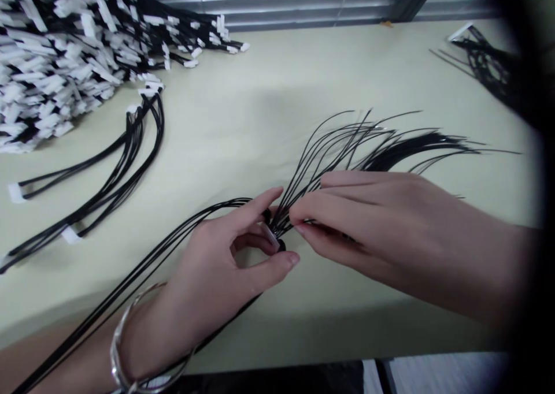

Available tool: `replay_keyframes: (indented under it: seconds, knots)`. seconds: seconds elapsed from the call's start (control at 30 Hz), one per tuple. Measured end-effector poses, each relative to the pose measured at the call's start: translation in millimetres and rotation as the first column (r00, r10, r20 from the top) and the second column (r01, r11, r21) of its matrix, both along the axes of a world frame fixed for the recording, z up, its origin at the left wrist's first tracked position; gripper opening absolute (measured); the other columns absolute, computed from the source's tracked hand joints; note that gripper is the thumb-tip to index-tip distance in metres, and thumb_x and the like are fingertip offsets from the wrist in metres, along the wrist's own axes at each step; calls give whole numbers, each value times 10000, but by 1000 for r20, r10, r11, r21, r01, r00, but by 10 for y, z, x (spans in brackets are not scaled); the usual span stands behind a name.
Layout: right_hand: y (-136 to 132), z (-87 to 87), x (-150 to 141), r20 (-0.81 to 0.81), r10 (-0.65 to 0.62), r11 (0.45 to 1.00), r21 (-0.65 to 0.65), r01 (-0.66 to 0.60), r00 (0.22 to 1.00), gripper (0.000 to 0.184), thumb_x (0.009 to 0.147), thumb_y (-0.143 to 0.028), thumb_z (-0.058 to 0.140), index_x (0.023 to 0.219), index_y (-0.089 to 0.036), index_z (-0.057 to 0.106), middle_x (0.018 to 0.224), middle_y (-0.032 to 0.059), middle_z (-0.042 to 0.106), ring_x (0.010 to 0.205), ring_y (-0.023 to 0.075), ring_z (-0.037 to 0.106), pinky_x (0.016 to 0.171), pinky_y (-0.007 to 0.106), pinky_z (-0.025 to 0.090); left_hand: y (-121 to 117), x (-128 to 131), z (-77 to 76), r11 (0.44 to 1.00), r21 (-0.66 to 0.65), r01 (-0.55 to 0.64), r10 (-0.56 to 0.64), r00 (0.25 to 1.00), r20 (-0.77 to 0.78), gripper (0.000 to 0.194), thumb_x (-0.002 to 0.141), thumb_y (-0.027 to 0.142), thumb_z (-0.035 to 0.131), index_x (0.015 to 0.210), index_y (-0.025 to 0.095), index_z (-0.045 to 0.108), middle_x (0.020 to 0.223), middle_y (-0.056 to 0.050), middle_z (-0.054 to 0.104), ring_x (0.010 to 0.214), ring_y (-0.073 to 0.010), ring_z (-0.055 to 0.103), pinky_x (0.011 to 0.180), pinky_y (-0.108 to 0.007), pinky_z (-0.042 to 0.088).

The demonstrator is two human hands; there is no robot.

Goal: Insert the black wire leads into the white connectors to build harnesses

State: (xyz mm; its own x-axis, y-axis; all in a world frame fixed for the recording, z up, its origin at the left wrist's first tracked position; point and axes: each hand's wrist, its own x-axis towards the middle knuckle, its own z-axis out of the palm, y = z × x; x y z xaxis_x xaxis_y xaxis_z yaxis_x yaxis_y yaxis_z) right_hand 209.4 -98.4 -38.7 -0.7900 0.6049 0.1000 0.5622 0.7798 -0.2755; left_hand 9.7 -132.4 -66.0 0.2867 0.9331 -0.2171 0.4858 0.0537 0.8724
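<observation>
My left hand point(225, 249) is curled around a small white connector point(271, 236), thumb below and fingers above and behind it. Black wires point(299, 186) fan out from the connector to the upper right. Other black cables point(173, 232) run from behind the left hand down over the wrist, which wears a silver bangle point(116, 348). My right hand point(364, 220) has its thumb and index finger pinched close to the connector, at the base of the wires; the fingertips partly hide what they grip. Beyond the right hand lies a dense bundle of loose wire ends point(399, 151).
A large heap of black cables with white connectors point(56, 64) fills the table's back left. Several separate cables with white plugs point(143, 134) lie in front of it. More black wires point(489, 64) rest at the back right. A slatted surface point(281, 4) stands behind the pale table point(208, 134).
</observation>
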Motion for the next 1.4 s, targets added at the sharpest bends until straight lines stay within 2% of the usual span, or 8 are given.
replay_keyframes:
  seconds: [0.37,0.53,0.67,0.8,0.9,1.2,1.3,1.4]
  knots:
    - [3,16,-39,-19,24,999,41,-23,1000,141,856,-121,447,861,-172,578,723,15,561,642,124,496,580,252,348,13,17,19,1000,-6,-1,1,1000,2,601,736,300,673,1278,388,428,937,84,693,794,-80,651,720,-150,513]
    - [14,14,-44,-1,36,998,49,-36,999,132,856,-127,448,840,-173,571,709,9,559,630,123,489,579,255,339,-3,7,26,1000,1,-4,4,1000,-6,605,730,297,677,1278,375,435,817,88,687,709,-73,640,715,-160,518]
    - [17,33,-65,21,50,998,37,-51,999,120,850,-113,452,818,-173,551,721,9,558,640,128,489,579,261,328,-11,-2,31,1000,-23,-6,6,1000,-4,599,730,304,677,1271,391,436,916,87,689,774,-82,648,720,-165,527]
    - [15,33,-78,55,55,997,60,-58,997,111,814,-73,489,838,-180,511,740,0,539,637,128,464,566,268,300,17,17,25,999,-37,2,-2,1000,-15,601,738,292,667,1284,369,431,919,74,694,783,-89,651,730,-178,531]
    - [2,18,-78,101,44,997,52,-50,994,203,751,-37,545,868,-191,482,729,-20,511,636,132,456,565,271,291,21,20,17,1000,-15,-8,7,1000,-14,603,731,286,672,1281,364,439,894,69,699,758,-90,650,715,-178,530]
    - [17,43,-174,65,101,994,25,-103,993,187,754,4,489,856,-148,525,768,13,560,695,135,489,577,250,353,-6,-2,14,998,-61,-11,14,999,46,587,737,277,670,1272,372,449,925,63,691,840,-103,656,755,-169,530]
    - [57,83,-119,44,155,980,115,-159,987,205,779,9,443,875,-130,559,860,42,588,825,161,505,722,289,414,8,1,11,998,-36,-43,45,998,47,594,730,286,680,1275,353,453,890,59,689,790,-92,654,731,-151,529]
    - [7,162,36,-90,71,966,256,-46,993,245,808,-18,442,980,-145,562,997,49,584,945,170,490,824,317,419,25,4,14,995,-5,-95,95,995,13,589,732,324,676,1276,357,455,794,68,667,701,-74,635,679,-134,529]
